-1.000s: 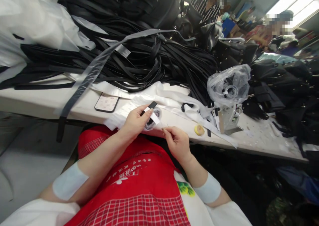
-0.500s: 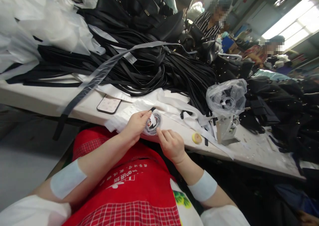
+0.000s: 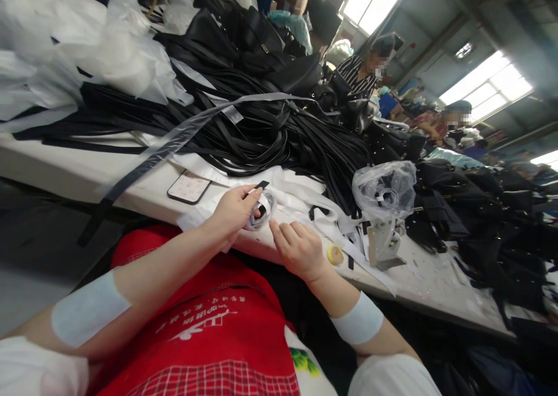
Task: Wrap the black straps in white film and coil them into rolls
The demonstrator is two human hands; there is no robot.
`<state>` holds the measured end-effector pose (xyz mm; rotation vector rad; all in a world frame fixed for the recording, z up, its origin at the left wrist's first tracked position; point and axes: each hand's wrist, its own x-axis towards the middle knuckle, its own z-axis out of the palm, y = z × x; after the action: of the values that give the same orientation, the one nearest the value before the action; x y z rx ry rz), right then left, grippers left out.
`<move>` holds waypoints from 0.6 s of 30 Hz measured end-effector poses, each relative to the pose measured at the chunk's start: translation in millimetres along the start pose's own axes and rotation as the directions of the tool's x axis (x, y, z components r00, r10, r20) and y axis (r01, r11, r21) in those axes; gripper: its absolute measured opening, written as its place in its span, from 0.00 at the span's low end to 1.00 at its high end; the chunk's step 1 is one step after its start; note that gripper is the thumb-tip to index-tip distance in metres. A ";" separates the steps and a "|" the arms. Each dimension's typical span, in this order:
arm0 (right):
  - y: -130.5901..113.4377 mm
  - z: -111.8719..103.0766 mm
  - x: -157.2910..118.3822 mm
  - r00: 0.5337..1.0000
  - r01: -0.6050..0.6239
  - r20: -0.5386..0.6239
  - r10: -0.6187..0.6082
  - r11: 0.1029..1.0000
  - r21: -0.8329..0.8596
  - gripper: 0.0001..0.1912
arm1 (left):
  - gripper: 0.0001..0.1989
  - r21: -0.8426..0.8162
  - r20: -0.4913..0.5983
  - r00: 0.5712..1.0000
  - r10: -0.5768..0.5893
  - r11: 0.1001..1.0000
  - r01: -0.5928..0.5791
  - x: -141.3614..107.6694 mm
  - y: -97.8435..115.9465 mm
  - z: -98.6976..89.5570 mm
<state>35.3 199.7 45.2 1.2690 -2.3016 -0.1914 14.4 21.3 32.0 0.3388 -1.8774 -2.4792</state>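
My left hand [image 3: 231, 211] is closed around a small coiled strap [image 3: 269, 211] in clear plastic, near the table's front edge. A short black strap end [image 3: 262, 185] sticks up past its fingertips, and a white band lies across the coil. Just right of the coil is my right hand [image 3: 300, 249], fingers curled and thumb pressed to the index finger. Whatever that pinch holds, if anything, is too small to make out. Under and behind the coil lie white strips [image 3: 300, 195]. A yellow tape roll [image 3: 335, 254] rests on the table right of my right hand.
A phone [image 3: 189, 186] lies left of my hands. Black straps [image 3: 244, 140] pile up behind, with one plastic-wrapped strap [image 3: 143, 166] overhanging the front edge. At right stand a tape dispenser [image 3: 383, 245], a bagged coil [image 3: 386, 189] and black bags [image 3: 479, 227]. Co-workers [image 3: 364, 73] are farther back.
My right hand's fingertips have come away from the coil's edge, leaving a small gap. The coil has turned slightly in my left hand. The whole view has shifted a little.
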 end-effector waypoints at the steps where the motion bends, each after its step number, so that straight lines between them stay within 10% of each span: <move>1: 0.8 -1.5 1.2 1.000 0.005 0.027 -0.005 1.000 0.006 0.15 | 0.18 0.037 0.005 1.000 -0.001 0.999 0.001 0.7 -0.8 -0.7; 7: -5.1 -5.3 21.6 0.898 0.125 0.407 -0.167 0.984 0.129 0.17 | 0.13 0.163 0.104 0.989 -0.104 0.983 0.087 -5.2 -7.3 7.4; 14: -16.0 2.2 23.4 0.725 -0.223 0.686 0.057 0.962 0.156 0.16 | 0.12 0.199 0.081 0.976 -0.203 0.963 0.184 -7.8 -7.6 19.5; 18: -33.3 14.8 10.6 0.685 -0.369 0.715 0.136 0.912 0.179 0.18 | 0.16 0.496 0.158 0.985 -0.069 0.868 -0.019 -10.8 -11.3 15.9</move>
<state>48.5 170.8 24.5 1.1034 -3.2530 -0.2416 23.5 41.1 27.1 0.1526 -2.5895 -2.0525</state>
